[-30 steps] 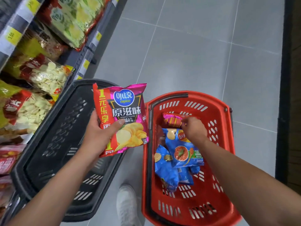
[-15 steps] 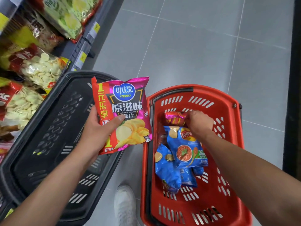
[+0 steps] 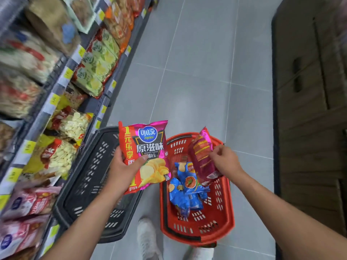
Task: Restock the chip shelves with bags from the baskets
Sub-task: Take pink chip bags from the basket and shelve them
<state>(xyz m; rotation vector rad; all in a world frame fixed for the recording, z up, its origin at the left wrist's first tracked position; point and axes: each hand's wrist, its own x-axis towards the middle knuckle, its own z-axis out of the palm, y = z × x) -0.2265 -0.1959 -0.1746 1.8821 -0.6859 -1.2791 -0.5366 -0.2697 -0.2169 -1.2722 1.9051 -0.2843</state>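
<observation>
A glossy pink and red chip bag [image 3: 145,156], printed with golden crisps, is held upright in the left hand [image 3: 124,168], thumb pressed across its front and fingers behind, above the gap between two baskets. The right hand [image 3: 226,160] pinches the edge of a second pink bag [image 3: 202,156], crinkled foil, tilted and lifted just above the red basket [image 3: 221,209]. Inside that slotted plastic basket lie a few shiny blue chip bags [image 3: 185,190], bunched near the left wall, with bare floor of the basket showing toward the near end. Just beside it on the left sits a black basket [image 3: 88,184] of the same slotted build, its rim close against the shelves [image 3: 62,83]. The shelves run along the left, packed with soft, clear and coloured snack bags and yellow price tags. The grey tiled floor [image 3: 197,81] stretches open ahead. White shoes [image 3: 147,239] stand between and below the baskets. A dark wooden unit [image 3: 309,109] lines the right.
</observation>
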